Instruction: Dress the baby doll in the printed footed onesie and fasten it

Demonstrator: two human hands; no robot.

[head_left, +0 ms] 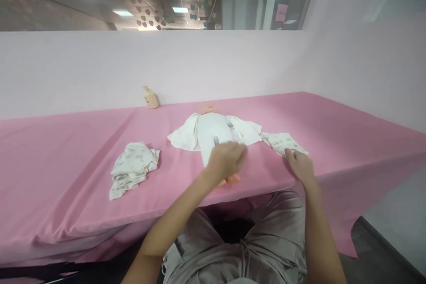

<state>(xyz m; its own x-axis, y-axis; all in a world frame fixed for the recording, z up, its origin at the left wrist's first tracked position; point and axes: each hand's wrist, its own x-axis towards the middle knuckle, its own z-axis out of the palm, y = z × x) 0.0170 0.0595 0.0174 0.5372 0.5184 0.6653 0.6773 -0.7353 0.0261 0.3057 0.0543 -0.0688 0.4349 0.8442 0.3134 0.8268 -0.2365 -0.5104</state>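
Note:
A baby doll lies on its back on the pink-covered table (pixel 186 173), dressed in a white garment (pixel 213 126) with wide spread sleeves. Its head (pixel 209 108) points to the wall, and its feet (pixel 233 178) show near the front edge. Over the doll's legs is my left hand (pixel 226 159), fingers curled and slightly blurred; anything inside them is hidden. To the right, my right hand (pixel 301 165) pinches the near edge of a white cloth with a small print (pixel 281 141), which lies flat beside the doll's sleeve.
A crumpled white printed cloth (pixel 135 168) lies on the table to the left. At the back, a cream pump bottle (pixel 151 98) stands against the white wall (pixel 100 71). The table's front edge is close to my lap, and another wall rises at the right.

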